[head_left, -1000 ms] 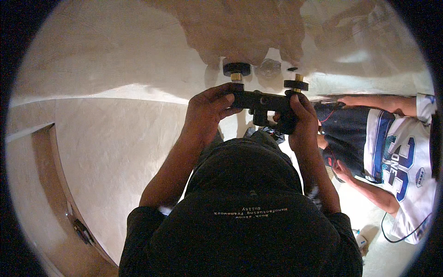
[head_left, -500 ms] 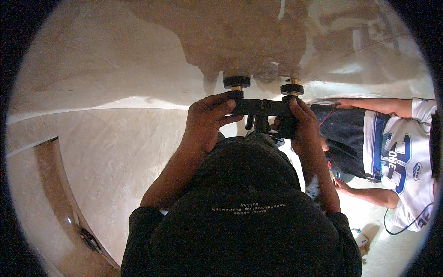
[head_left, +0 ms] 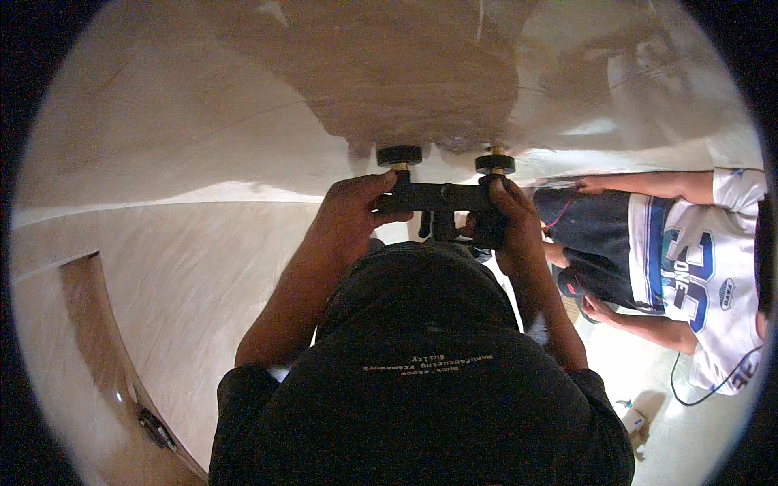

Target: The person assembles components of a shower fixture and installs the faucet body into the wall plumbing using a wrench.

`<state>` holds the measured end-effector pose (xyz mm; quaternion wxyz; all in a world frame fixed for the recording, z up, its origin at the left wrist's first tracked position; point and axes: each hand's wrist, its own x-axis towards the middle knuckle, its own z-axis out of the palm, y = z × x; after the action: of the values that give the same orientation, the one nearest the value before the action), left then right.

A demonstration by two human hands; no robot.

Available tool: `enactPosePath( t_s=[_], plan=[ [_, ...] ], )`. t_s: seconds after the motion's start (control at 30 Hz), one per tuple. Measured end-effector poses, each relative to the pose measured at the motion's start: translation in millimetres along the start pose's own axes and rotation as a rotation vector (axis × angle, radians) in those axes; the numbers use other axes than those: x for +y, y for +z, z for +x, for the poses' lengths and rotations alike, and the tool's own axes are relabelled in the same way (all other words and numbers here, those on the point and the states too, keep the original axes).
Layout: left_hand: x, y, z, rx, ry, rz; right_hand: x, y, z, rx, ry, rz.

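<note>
**A:** What surface and room surround the black crossbar point(head_left: 442, 197)?

**B:** Above the crossbar spreads a pale plastered wall point(head_left: 186, 121) with a large brown patch point(head_left: 405, 73) right over the bar. Below and to its left a lighter wall panel point(head_left: 186, 267) curves away, and far down to the left is a wooden door edge point(head_left: 89, 324) with a small metal latch point(head_left: 156, 428). Low to the bar's right is a pale floor point(head_left: 689, 437).

**A:** How are the hands placed?

**B:** The left hand point(head_left: 350, 217) wraps the crossbar's left end, thumb on top, grip clamped on the bar. The right hand point(head_left: 509, 219) closes round the right end, grip likewise clamped. Both forearms rise from below the bar, either side of the person's black cap point(head_left: 421, 292); a dark shirt point(head_left: 421, 413) lies beneath that.

**A:** Where is the bar itself, and what can be counted?

**B:** It is held level, just under the brown patch. Two round black knobs point(head_left: 399, 155) on brass stems stand up from it, one at each end. A short black stem drops from its middle. To the bar's right sits a second person in a white and blue jersey point(head_left: 705, 275), two bare arms showing, with one thin black cable point(head_left: 689, 389) beside them.
</note>
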<state>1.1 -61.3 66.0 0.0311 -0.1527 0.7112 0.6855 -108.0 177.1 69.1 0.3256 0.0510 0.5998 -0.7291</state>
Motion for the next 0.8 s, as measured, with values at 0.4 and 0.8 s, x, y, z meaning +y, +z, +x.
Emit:
enactPosePath(
  t_s=[0.4, 0.8],
  plan=[
    [11, 7, 0, 0.107, -0.237, -0.519, -1, -2, -1, -0.044, 0.013, 0.036],
    [4, 7, -5, 0.102, -0.205, -0.543, -4, 0, -8, -0.020, 0.023, 0.012]
  ],
)
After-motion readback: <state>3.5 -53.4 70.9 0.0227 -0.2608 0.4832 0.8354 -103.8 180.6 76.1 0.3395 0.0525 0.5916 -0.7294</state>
